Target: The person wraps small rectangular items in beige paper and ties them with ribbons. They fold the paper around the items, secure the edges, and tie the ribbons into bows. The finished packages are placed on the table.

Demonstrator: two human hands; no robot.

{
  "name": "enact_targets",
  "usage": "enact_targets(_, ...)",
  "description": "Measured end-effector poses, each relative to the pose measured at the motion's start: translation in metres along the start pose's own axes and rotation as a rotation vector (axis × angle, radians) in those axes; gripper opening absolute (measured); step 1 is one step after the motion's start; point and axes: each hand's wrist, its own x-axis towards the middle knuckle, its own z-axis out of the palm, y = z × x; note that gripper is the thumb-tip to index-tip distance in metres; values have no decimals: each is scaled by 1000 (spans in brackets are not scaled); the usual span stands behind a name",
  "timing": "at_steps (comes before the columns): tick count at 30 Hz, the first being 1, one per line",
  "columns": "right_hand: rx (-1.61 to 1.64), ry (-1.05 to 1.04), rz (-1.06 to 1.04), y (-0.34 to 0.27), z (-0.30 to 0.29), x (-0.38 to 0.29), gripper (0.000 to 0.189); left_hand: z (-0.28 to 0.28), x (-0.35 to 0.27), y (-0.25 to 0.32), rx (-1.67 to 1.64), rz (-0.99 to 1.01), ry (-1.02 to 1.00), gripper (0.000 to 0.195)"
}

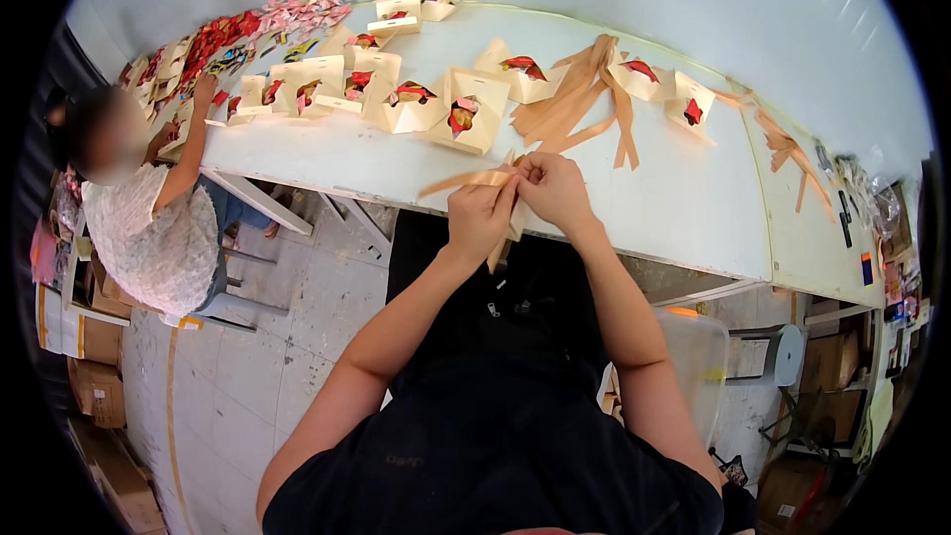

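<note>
At the table's front edge my left hand (479, 217) pinches a peach ribbon (466, 180), whose loose end sticks out to the left. Fingertips of my right hand (556, 189) meet those of the left and close on the ribbon too, though the exact grip is hidden. Between and below the hands shows a cream paper box (518, 221), mostly covered by my fingers. Just beyond stands an open cream box (475, 104) with red and gold wrapped pieces inside. A bundle of peach ribbons (576, 108) lies behind my right hand.
Several filled open boxes (409, 108) line the white table (669, 200). Heaped wrapped sweets (223, 37) lie at the far left, where a person (156, 223) sits reaching over the table. More ribbons (791, 148) lie right. A plastic bin (687, 364) and grey stool (787, 355) stand below.
</note>
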Motion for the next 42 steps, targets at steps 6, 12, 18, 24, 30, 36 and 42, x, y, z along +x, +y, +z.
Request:
enact_targets(6,-187,206,18,7,25,1,25,18,-4,5,-475,-250,168,18)
enact_targets(12,456,66,282,10,21,3,39,10,-3,1,-324,-330,64,19)
enact_targets(18,-13,162,98,16,20,2,32,4,6,23,-131,-380,-80,22)
enact_targets(24,574,-33,257,27,18,4,17,3,6,12,-228,-379,-15,22)
enact_targets(30,901,-285,377,-2,-13,0,15,0,6,6,-221,-443,-58,25)
enact_targets(36,1344,101,313,-20,0,0,31,1,0,9,-184,-499,-98,29)
enact_targets(42,1714,91,308,55,-6,4,37,-16,7,-30,-769,-807,188,41)
